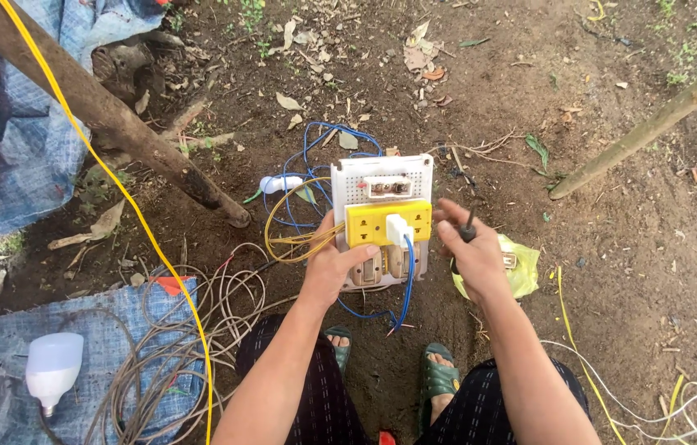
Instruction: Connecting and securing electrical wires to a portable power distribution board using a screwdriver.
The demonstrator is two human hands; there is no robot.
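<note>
Head view, person crouching over bare soil, looking down.

Left hand [332, 265] is gripping the lower left edge of a white board [381, 183], thumb lying across its front just under the yellow socket strip [369, 224]. Fingers are curling behind the board, so they are hidden.

The board is sitting tilted on the ground between the two hands, just ahead of the feet. The strip is lying across its middle; a white plug [398, 229] is sitting in the strip, and a blue wire [408, 284] is running down from it and looping under the board. Two beige switches [384, 265] are showing below the strip, partly covered by the left thumb.

Right hand [472, 255] is closing around a small dark tool [468, 231], its tip sticking up between the fingers; kind of tool too small to tell. The hand is hovering just right of the board, not touching it.

A yellow bag [523, 272] is lying on the soil under the right hand. Yellow wires [282, 239] are looping off the board's left side. A coil of grey cable [175, 346] is lying on a blue tarp [10, 148] at lower left, with a white bulb [53, 367] near it. A wooden pole [117, 124] is crossing the upper left.
</note>
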